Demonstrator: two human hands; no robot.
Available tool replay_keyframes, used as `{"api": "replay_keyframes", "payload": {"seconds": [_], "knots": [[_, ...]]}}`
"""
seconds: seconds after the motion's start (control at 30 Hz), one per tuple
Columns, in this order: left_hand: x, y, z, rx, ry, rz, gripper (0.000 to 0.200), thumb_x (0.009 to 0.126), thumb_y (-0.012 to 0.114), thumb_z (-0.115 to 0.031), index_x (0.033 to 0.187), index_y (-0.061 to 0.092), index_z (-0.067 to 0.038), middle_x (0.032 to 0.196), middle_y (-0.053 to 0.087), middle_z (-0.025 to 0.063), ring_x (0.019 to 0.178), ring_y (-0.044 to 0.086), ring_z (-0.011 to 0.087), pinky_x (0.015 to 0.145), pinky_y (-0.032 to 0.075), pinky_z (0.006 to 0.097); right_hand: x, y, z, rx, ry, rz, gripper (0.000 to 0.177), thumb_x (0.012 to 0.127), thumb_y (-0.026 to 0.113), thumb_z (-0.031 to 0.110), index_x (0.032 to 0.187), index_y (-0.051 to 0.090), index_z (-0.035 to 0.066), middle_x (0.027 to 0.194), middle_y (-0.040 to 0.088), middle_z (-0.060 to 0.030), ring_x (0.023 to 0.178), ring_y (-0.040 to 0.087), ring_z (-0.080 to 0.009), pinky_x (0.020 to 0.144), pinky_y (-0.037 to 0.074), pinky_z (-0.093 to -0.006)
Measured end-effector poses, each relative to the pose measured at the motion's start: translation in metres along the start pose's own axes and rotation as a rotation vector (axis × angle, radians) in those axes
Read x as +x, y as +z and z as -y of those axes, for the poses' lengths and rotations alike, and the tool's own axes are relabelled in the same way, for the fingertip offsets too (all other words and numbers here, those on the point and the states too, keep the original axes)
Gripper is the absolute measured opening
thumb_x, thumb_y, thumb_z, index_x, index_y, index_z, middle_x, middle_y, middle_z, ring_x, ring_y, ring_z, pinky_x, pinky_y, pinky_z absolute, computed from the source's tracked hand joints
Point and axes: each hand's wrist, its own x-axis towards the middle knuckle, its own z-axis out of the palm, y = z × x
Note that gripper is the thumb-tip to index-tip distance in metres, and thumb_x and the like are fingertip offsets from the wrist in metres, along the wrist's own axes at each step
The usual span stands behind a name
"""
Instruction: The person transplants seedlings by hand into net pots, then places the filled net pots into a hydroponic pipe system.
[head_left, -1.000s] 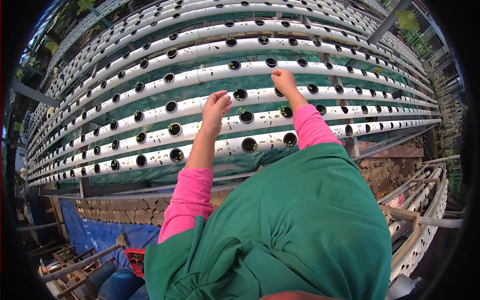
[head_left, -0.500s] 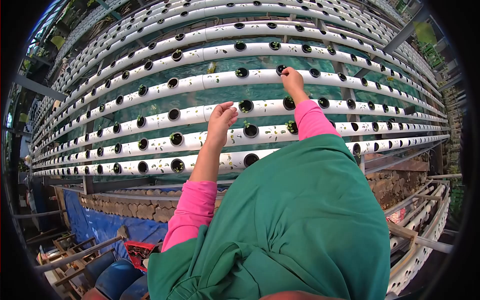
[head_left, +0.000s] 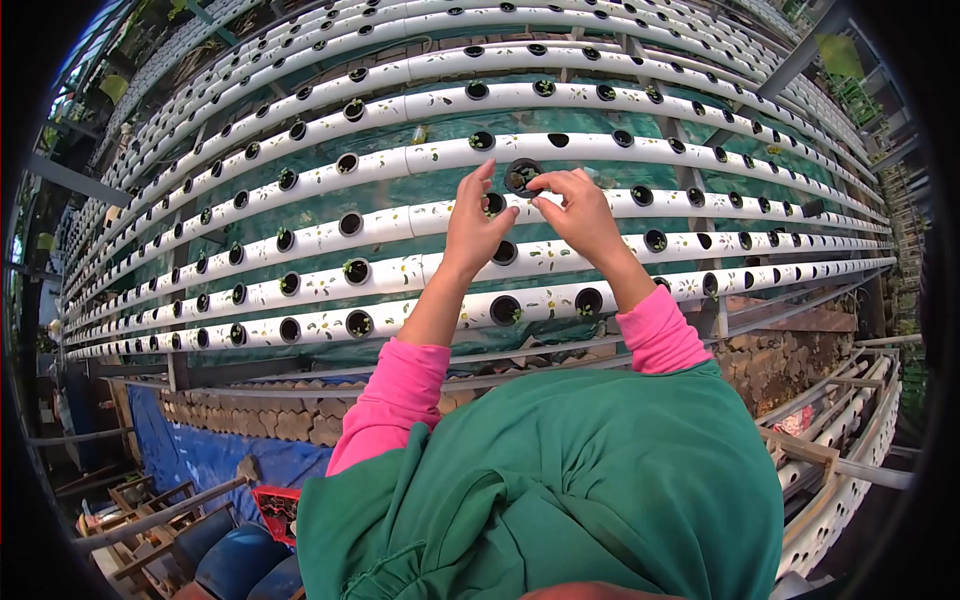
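My right hand pinches the rim of a black net pot with a small green seedling in it, lifted above the white pipes. To the left of the pot is my left hand, open, its thumb and fingers apart and close to the pot's side. Just beyond, a bare hole shows in the white pipe. Another potted seedling sits in the same pipe, left of that hole. Small leaf bits lie scattered on the pipe tops.
Rows of white pipes with potted seedlings stretch left and right over green sheeting. A metal rail runs along the near side. At lower left are a blue tarp, a red crate and blue barrels.
My right hand has lifted the net pot out of its hole and brought it nearer and to the left. My left hand has risen toward the pot.
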Motion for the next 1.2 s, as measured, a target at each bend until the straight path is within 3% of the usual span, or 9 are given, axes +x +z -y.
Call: {"api": "replay_keyframes", "payload": {"seconds": [0.13, 0.23, 0.37, 0.53, 0.77, 0.97, 1.03, 1.2], "knots": [[-0.006, -0.001, -0.006, -0.076, 0.147, 0.037, 0.059, 0.075, 0.069, 0.000, 0.129, 0.049, -0.009, 0.122, 0.050, 0.0086, 0.112, 0.054, 0.0206, 0.091, 0.048, 0.0320, -0.018, 0.004, 0.019, -0.044, -0.123, -0.020, 0.019, 0.076, 0.066, 0.007, 0.094, 0.066, 0.007, 0.094, 0.067, -0.0080, 0.088, 0.056, -0.0291, 0.080, 0.046, -0.0382], [-0.013, -0.003, -0.006, -0.145, 0.147, 0.022, 0.051, 0.074, 0.068, 0.003, 0.123, 0.054, -0.007, 0.116, 0.053, 0.0080, 0.108, 0.056, 0.0200, 0.090, 0.048, 0.0314, -0.024, 0.004, 0.029, -0.032, -0.190, 0.002, 0.021, 0.075, 0.064, 0.003, 0.096, 0.065, 0.007, 0.096, 0.066, -0.0089, 0.089, 0.056, -0.0296, 0.080, 0.046, -0.0384], [-0.022, -0.014, -0.013, -0.111, 0.146, -0.013, 0.048, 0.074, 0.068, 0.003, 0.119, 0.054, -0.006, 0.114, 0.054, 0.0082, 0.106, 0.058, 0.0200, 0.090, 0.049, 0.0315, -0.027, 0.002, 0.043, 0.109, -0.131, -0.049, 0.021, 0.076, 0.062, 0.003, 0.095, 0.066, 0.007, 0.096, 0.065, -0.0094, 0.089, 0.056, -0.0294, 0.080, 0.046, -0.0382], [-0.027, -0.018, -0.015, -0.077, 0.220, -0.061, 0.046, 0.071, 0.066, 0.004, 0.115, 0.057, -0.006, 0.112, 0.055, 0.0100, 0.104, 0.058, 0.0234, 0.088, 0.050, 0.0308, -0.021, 0.009, 0.048, -0.086, -0.230, -0.150, 0.014, 0.079, 0.063, 0.009, 0.091, 0.069, 0.009, 0.100, 0.064, -0.0084, 0.094, 0.056, -0.0283, 0.080, 0.044, -0.0391], [-0.035, -0.025, -0.015, 0.048, 0.240, -0.022, 0.049, 0.071, 0.066, 0.004, 0.118, 0.055, -0.005, 0.115, 0.054, 0.0098, 0.104, 0.057, 0.0216, 0.088, 0.049, 0.0308, -0.017, 0.023, 0.063, -0.396, -0.265, -0.132, 0.010, 0.078, 0.065, 0.014, 0.086, 0.071, 0.012, 0.103, 0.063, -0.0047, 0.102, 0.051, -0.0235, 0.082, 0.038, -0.0402], [-0.038, -0.035, -0.016, -0.067, 0.195, -0.007, 0.054, 0.067, 0.061, 0.007, 0.119, 0.056, -0.007, 0.116, 0.053, 0.0103, 0.102, 0.057, 0.0250, 0.085, 0.049, 0.0322, -0.018, 0.009, 0.074, -0.389, -0.385, 0.035, 0.019, 0.074, 0.063, 0.004, 0.089, 0.071, 0.011, 0.108, 0.063, -0.0005, 0.098, 0.051, -0.0243, 0.081, 0.037, -0.0421], [-0.037, -0.036, -0.017, -0.007, 0.212, 0.016, 0.055, 0.067, 0.061, 0.006, 0.120, 0.056, -0.008, 0.116, 0.053, 0.0106, 0.103, 0.057, 0.0255, 0.086, 0.048, 0.0331, -0.021, 0.012, 0.070, -0.502, -0.377, 0.179, 0.025, 0.073, 0.061, 0.001, 0.094, 0.071, 0.011, 0.105, 0.063, 0.0015, 0.097, 0.052, -0.0233, 0.083, 0.038, -0.0466], [-0.028, -0.036, -0.020, 0.013, 0.233, 0.038, 0.056, 0.067, 0.060, 0.005, 0.121, 0.056, -0.009, 0.115, 0.053, 0.0114, 0.103, 0.056, 0.0269, 0.088, 0.048, 0.0342, -0.019, 0.013, 0.081, -0.647, -0.317, 0.268, 0.030, 0.076, 0.057, -0.001, 0.102, 0.067, 0.011, 0.109, 0.060, 0.0014, 0.095, 0.054, -0.0228, 0.085, 0.039, -0.0560]]}}
